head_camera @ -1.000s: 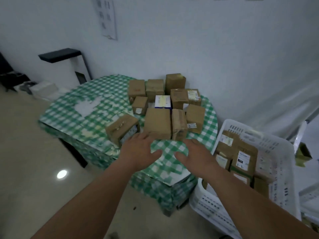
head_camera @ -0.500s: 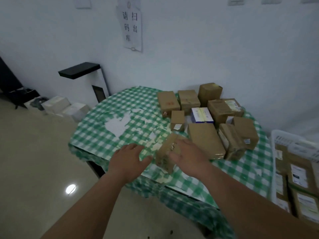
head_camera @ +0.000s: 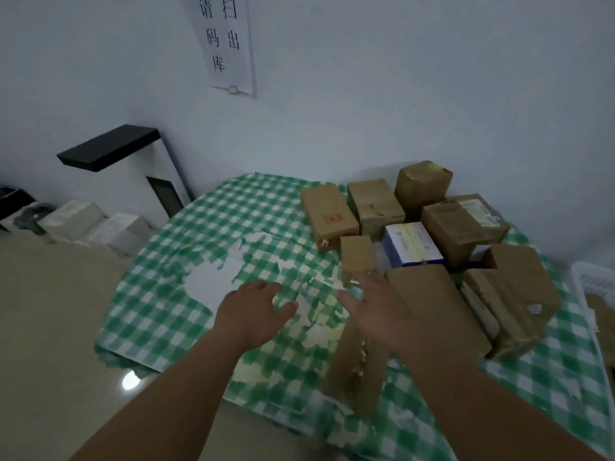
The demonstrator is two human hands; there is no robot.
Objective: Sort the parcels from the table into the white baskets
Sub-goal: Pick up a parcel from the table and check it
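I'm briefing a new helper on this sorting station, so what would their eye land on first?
First the cluster of brown cardboard parcels crowding the far right of the green checked tablecloth, with one blue-and-white box standing out among them. Next, the left hand and right hand stretched out open over the cloth's worn white patches, the right hand above a lone parcel near the table's front edge. A paper sign hangs on the wall above.
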